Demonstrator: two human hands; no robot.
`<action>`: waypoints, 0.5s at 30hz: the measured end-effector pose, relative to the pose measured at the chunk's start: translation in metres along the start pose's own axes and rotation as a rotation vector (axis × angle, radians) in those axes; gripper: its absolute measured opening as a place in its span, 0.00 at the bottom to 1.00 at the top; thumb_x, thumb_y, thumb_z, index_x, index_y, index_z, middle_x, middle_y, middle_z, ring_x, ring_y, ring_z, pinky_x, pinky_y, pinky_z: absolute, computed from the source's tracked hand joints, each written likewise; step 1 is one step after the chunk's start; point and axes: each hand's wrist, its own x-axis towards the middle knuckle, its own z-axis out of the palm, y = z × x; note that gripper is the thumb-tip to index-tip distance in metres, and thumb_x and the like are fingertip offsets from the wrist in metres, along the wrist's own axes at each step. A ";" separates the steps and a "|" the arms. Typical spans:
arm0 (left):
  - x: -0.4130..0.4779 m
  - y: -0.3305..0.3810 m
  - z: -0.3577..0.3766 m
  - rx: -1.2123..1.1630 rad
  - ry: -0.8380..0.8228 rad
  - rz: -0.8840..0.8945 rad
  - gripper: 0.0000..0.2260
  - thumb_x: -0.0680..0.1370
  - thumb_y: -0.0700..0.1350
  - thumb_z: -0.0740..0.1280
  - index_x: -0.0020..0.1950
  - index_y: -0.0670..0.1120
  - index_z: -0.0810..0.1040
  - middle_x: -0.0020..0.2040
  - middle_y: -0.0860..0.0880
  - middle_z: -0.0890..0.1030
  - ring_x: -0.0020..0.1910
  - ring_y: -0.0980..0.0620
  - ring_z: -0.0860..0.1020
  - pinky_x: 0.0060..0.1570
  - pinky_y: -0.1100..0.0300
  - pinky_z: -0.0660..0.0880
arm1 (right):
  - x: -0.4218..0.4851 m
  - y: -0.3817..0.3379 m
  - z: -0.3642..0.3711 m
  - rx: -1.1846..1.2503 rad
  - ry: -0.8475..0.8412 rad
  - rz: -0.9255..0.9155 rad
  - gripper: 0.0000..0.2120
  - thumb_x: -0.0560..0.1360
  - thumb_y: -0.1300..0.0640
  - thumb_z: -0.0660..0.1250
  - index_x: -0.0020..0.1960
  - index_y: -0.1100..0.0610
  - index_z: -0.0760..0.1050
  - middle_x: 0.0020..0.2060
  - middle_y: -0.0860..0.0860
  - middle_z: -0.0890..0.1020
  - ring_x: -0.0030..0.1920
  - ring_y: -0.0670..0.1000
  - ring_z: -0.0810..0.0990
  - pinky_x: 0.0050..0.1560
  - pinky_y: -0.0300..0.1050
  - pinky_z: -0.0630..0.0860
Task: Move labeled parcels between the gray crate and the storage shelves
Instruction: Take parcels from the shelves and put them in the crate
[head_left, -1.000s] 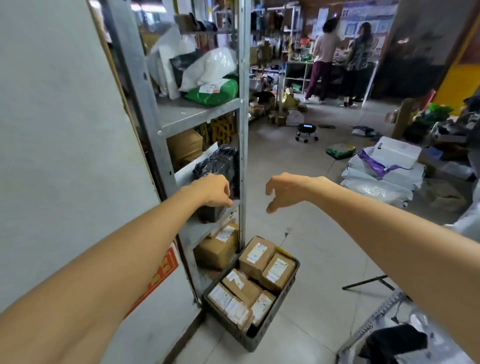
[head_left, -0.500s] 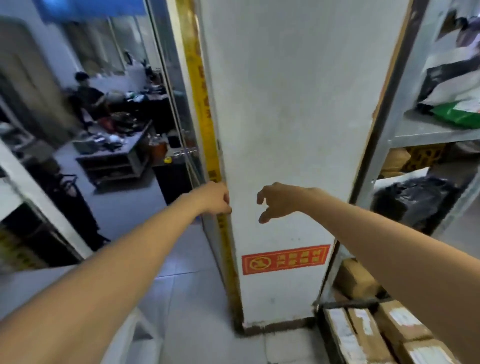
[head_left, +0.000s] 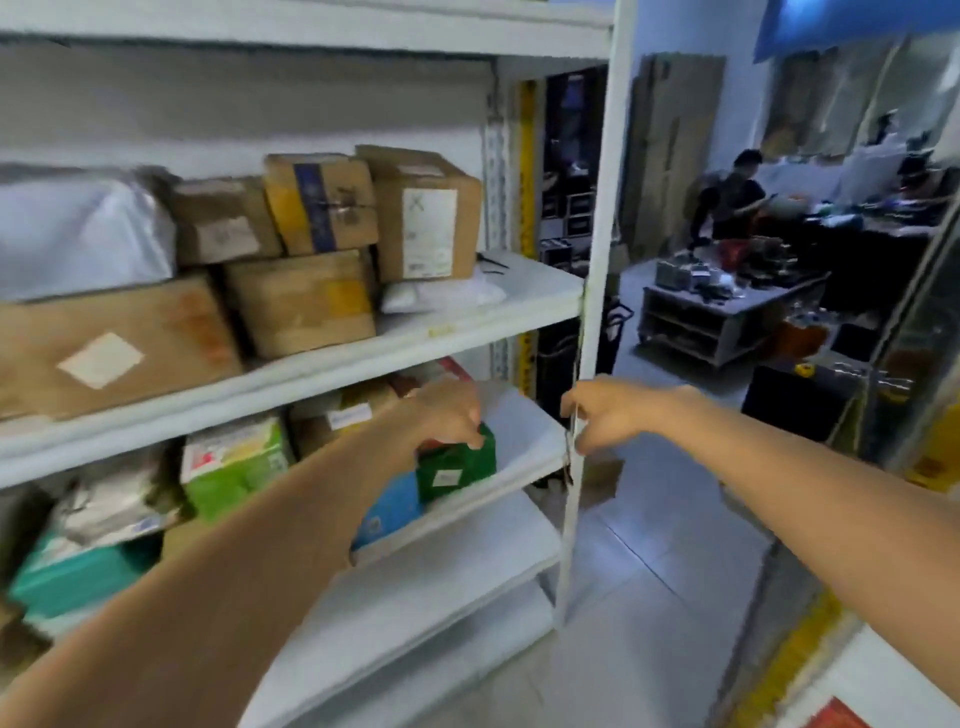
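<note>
– Well, where are our hands?
– Our left hand hangs at mid-frame in front of the green box, fingers loosely curled, holding nothing. Our right hand, just as slack and empty, sits beside the white post.
– And the parcels?
– Brown labeled parcels stand stacked on the storage shelves, upper left of the frame.

Cluttered back room, bluish light all over

Pale tiled floor fills the lower right, with a yellow stripe near the right edge. Mid right there's a low gray table piled with stuff and a person in dark clothes at a messy desk. Flat cardboard leans on the blue wall up top.
</note>
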 end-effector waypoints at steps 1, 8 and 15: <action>-0.018 -0.016 -0.003 0.003 0.007 -0.057 0.16 0.74 0.48 0.71 0.59 0.43 0.78 0.54 0.48 0.79 0.52 0.47 0.78 0.50 0.58 0.74 | 0.009 -0.019 -0.005 0.006 -0.005 -0.059 0.28 0.74 0.52 0.71 0.71 0.57 0.68 0.57 0.53 0.75 0.54 0.54 0.75 0.48 0.45 0.72; -0.130 -0.111 -0.019 -0.036 0.000 -0.343 0.15 0.76 0.52 0.69 0.62 0.50 0.78 0.63 0.53 0.76 0.60 0.49 0.75 0.55 0.58 0.71 | 0.028 -0.147 -0.014 -0.035 0.024 -0.379 0.24 0.70 0.50 0.74 0.64 0.51 0.73 0.46 0.46 0.74 0.46 0.51 0.76 0.41 0.46 0.75; -0.243 -0.171 -0.019 -0.068 0.086 -0.552 0.17 0.75 0.52 0.70 0.62 0.48 0.77 0.59 0.50 0.77 0.58 0.49 0.75 0.54 0.59 0.70 | 0.028 -0.270 -0.031 -0.128 0.110 -0.627 0.27 0.70 0.47 0.73 0.67 0.52 0.72 0.60 0.50 0.77 0.55 0.53 0.77 0.55 0.51 0.77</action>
